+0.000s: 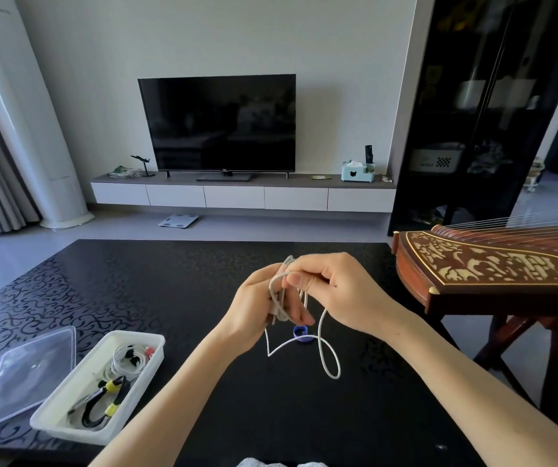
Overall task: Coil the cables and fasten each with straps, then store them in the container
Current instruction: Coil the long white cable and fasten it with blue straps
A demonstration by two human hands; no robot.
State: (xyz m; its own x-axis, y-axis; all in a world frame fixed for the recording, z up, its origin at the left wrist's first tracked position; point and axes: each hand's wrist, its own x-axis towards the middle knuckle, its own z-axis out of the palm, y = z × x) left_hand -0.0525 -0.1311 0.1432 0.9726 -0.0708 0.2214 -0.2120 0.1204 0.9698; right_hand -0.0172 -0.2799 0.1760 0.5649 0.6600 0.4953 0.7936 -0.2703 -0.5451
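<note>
Lower left on the table: a clear lid, then the container with a black cable in yellow straps inside. A blue strap lies mid-frame, just below the hands, and a zither pokes in at right. The left hand curls its fingers round loops of the white cable. The right hand pinches the same bundle up top, and the loose tail hangs below.

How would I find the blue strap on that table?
Start at the black patterned table. Above its middle, the left hand and right hand hold a white cable. Under them lies a curled blue strap, the only blue thing there.
</note>
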